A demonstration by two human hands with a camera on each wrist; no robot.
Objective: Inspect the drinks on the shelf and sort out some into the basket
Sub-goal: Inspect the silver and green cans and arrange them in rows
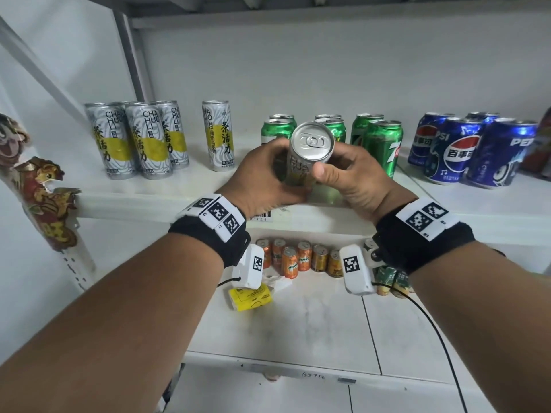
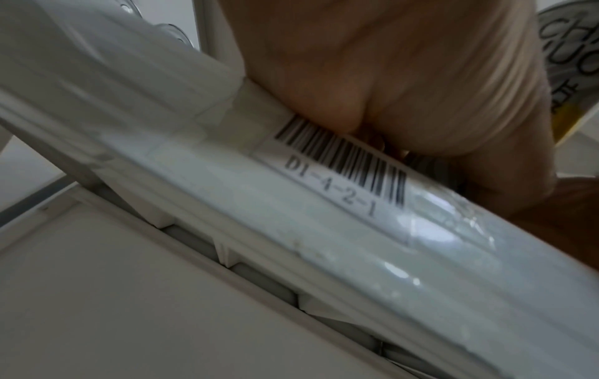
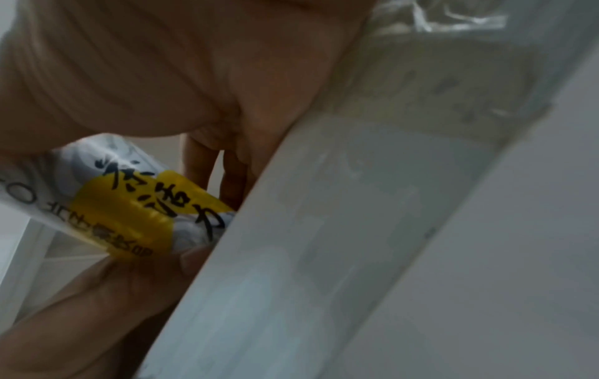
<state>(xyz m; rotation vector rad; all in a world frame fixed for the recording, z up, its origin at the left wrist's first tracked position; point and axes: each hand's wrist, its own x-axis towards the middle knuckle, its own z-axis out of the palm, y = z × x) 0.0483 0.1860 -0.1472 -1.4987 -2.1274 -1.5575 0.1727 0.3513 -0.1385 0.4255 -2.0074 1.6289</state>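
Both hands, the left hand [image 1: 262, 177] and the right hand [image 1: 348, 177], curl around a slim grey-and-yellow tea can [image 1: 308, 150] just in front of the shelf edge [image 1: 149, 204], fingers hiding its lower body. The can leans back, its long axis tilted, its sealed top facing the camera. Both wrist views are blurred.

- Shelf [image 1: 167, 201] front edge lies bare left of centre.
- Tall tea cans [image 1: 140, 138] crowd the back left; green cans [image 1: 378, 141] and blue cans [image 1: 465, 150] block the right.
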